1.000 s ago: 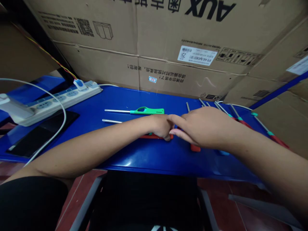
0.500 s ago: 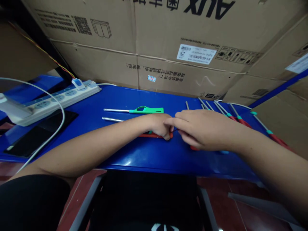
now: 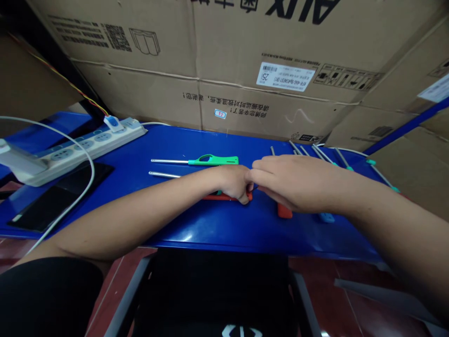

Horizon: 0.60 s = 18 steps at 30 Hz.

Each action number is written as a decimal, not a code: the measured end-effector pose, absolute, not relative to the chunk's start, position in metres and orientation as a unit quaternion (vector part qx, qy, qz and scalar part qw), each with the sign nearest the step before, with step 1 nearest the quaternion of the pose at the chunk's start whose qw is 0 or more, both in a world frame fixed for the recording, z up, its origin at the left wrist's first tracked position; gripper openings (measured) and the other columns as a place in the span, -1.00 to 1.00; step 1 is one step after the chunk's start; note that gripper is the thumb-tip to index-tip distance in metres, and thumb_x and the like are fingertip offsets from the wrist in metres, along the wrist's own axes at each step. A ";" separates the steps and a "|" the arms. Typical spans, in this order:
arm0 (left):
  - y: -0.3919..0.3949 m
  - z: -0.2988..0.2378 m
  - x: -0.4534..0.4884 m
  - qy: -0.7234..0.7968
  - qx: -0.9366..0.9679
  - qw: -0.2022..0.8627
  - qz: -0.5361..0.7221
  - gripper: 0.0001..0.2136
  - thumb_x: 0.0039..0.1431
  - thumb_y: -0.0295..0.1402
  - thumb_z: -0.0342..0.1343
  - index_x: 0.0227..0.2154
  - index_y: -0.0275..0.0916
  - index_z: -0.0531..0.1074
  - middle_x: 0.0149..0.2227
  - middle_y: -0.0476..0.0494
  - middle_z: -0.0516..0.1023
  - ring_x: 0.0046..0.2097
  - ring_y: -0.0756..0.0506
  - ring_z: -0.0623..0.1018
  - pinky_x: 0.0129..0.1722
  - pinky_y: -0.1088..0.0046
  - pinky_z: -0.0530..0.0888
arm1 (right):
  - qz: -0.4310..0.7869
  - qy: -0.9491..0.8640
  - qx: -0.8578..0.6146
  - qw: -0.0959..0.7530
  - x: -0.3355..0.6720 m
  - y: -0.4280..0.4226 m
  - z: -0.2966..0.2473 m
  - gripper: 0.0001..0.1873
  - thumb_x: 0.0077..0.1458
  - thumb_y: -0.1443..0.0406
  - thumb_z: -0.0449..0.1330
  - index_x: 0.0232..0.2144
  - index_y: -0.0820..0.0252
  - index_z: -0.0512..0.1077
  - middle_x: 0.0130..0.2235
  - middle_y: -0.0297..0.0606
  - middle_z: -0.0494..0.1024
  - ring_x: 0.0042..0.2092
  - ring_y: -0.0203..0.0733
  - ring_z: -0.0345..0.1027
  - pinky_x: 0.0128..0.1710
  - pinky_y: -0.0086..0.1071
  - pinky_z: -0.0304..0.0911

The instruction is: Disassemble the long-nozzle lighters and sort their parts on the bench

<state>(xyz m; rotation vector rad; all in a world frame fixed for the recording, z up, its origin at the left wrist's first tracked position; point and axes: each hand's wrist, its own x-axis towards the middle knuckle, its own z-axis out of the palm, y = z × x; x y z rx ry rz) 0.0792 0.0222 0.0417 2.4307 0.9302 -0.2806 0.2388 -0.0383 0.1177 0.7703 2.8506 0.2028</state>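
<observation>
My left hand (image 3: pixel 236 182) is closed on the handle end of a red gas lighter (image 3: pixel 222 197) lying on the blue table (image 3: pixel 210 229). Its metal tube points left, partly behind my forearm. My right hand (image 3: pixel 291 180) meets the left at the handle's end, its fingers pinched together. A small dark bit shows between the hands, too little to make out. Just behind the left hand lies a green gas lighter (image 3: pixel 213 160), also pointing left. Under and beyond my right hand are more lighters, among them a red handle (image 3: pixel 284 210) and a blue handle (image 3: pixel 327 217).
A large cardboard box (image 3: pixel 228 98) stands along the back of the table. On the left lie a white power strip (image 3: pixel 93 142) with a plug and cable, and a dark flat panel (image 3: pixel 63 196). Several metal lighter tubes (image 3: pixel 324 153) stick out behind my right hand.
My right hand has shifted slightly up and left, its fingers closer to the left hand, uncovering more of the red handle below. The left hand stays in place.
</observation>
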 end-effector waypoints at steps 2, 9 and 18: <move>0.023 0.040 0.079 0.335 0.899 0.262 -0.102 -0.71 -0.10 -0.25 0.30 -0.25 -0.17 0.58 -0.28 -0.05 0.60 -0.24 -0.11 0.51 -0.19 0.41 0.41 | 0.086 0.961 0.252 0.073 0.238 -0.037 0.118 -0.83 0.24 0.35 0.04 -0.20 0.22 0.42 -0.27 -0.15 0.49 -0.27 -0.13 0.30 -0.36 -0.32 0.03; 0.025 0.037 0.080 0.331 0.902 0.263 -0.092 -0.72 -0.14 -0.26 0.32 -0.28 -0.17 0.59 -0.29 -0.02 0.58 -0.24 -0.10 0.51 -0.21 0.42 0.43 | 0.062 0.961 0.244 0.116 0.234 -0.035 0.119 -0.77 0.03 0.47 0.19 -0.22 0.19 0.43 -0.24 -0.19 0.47 -0.26 -0.15 0.29 -0.39 -0.36 0.00; 0.022 0.036 0.078 0.334 0.904 0.254 -0.085 -0.72 -0.13 -0.23 0.32 -0.29 -0.15 0.56 -0.33 0.01 0.58 -0.31 -0.08 0.51 -0.30 0.45 0.40 | 0.175 0.935 0.289 0.112 0.238 -0.039 0.110 -0.76 0.21 0.42 -0.01 -0.22 0.21 0.45 -0.45 -0.22 0.48 -0.47 -0.21 0.22 -0.47 -0.29 -0.30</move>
